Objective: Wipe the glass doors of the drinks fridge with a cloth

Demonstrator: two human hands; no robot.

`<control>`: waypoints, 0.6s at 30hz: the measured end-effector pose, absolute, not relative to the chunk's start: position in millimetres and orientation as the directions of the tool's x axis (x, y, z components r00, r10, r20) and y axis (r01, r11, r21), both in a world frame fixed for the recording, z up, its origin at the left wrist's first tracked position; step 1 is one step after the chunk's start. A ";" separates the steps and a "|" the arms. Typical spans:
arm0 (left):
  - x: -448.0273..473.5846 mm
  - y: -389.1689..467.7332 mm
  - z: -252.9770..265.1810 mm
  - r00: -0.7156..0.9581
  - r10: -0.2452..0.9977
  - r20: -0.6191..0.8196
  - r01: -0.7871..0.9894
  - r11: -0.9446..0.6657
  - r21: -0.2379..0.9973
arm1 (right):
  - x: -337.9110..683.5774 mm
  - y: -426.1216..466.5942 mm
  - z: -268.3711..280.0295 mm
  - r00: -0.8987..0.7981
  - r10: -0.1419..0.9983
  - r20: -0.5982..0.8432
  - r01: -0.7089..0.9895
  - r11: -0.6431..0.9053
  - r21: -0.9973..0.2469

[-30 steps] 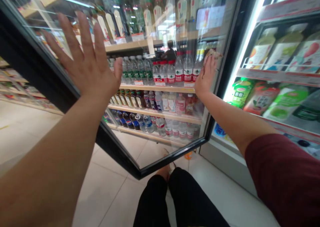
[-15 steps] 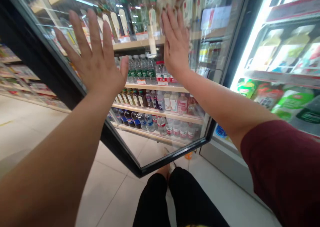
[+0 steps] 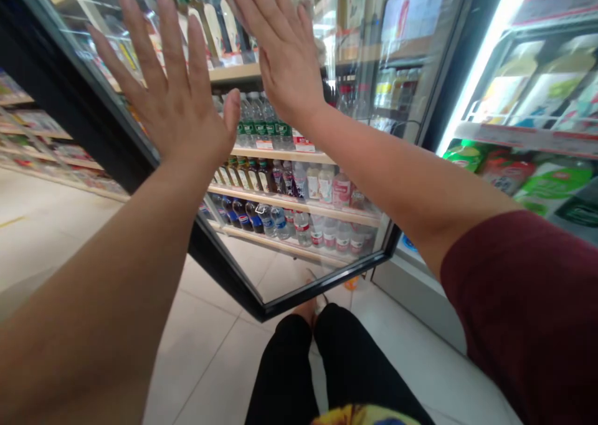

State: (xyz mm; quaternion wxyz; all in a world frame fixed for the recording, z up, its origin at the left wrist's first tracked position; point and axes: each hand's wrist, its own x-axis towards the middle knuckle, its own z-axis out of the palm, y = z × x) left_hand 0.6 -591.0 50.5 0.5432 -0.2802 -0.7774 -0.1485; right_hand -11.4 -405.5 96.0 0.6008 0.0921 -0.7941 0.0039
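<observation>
A glass cooler door [image 3: 299, 260] with a black frame stands swung open in front of me. My left hand [image 3: 180, 101] is spread wide against the glass on its left side, fingers apart and holding nothing. Higher up and nearer the middle, my right hand [image 3: 284, 57] lies flat with its fingers close together. A pale, blotchy cloth [image 3: 319, 50] peeks out at that hand's edges, pressed between hand and pane; most of it is hidden. The fingertips of the right hand reach the top of the view.
Through the glass, shelves [image 3: 299, 208] hold rows of drink bottles [image 3: 280, 222]. To the right, the lit cooler [image 3: 537, 138] stands exposed, stocked with bottles. More shelving [image 3: 51, 126] runs along the left. The door's lower corner hangs near my knees [image 3: 299, 338], above a tiled floor.
My right hand has slid left and up across the glass with the cloth, closer to my left hand. The left hand remains spread on the pane. The view has shifted slightly.
</observation>
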 end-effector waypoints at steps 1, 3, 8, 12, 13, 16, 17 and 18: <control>0.2 -590.4 51.2 -0.255 0.266 0.930 0.612 0.789 -0.058 | -21.1 -407.7 102.2 -0.238 -0.143 0.961 -0.184 0.978 0.100; 0.3 -588.9 51.8 -0.246 0.272 0.930 0.638 0.768 -0.056 | -33.3 -412.5 110.3 -0.138 -0.143 0.980 -0.250 0.963 0.105; -4.8 -587.3 50.6 -0.186 0.227 0.956 0.664 0.747 -0.048 | 2.3 -421.6 79.5 -0.168 -0.271 0.948 -0.293 0.932 0.215; -26.6 -591.9 51.5 -0.091 0.232 0.968 0.656 0.746 -0.117 | 44.7 -430.8 58.8 -0.327 -0.374 0.868 -0.103 0.927 0.361; -31.7 -593.3 51.9 -0.078 0.226 0.971 0.653 0.747 -0.122 | 49.6 -433.4 60.0 -0.333 -0.367 0.869 -0.092 0.930 0.357; -37.6 -597.1 51.9 -0.059 0.254 0.965 0.652 0.742 -0.155 | 54.5 -437.2 68.9 -0.264 -0.337 0.904 -0.186 0.937 0.295; -36.5 -598.3 51.5 -0.067 0.296 0.953 0.654 0.734 -0.182 | 55.1 -436.3 70.4 -0.240 -0.306 0.921 -0.205 0.944 0.260; -34.5 -599.7 51.1 -0.078 0.341 0.937 0.659 0.723 -0.209 | 55.9 -433.8 70.1 -0.231 -0.273 0.934 -0.206 0.952 0.227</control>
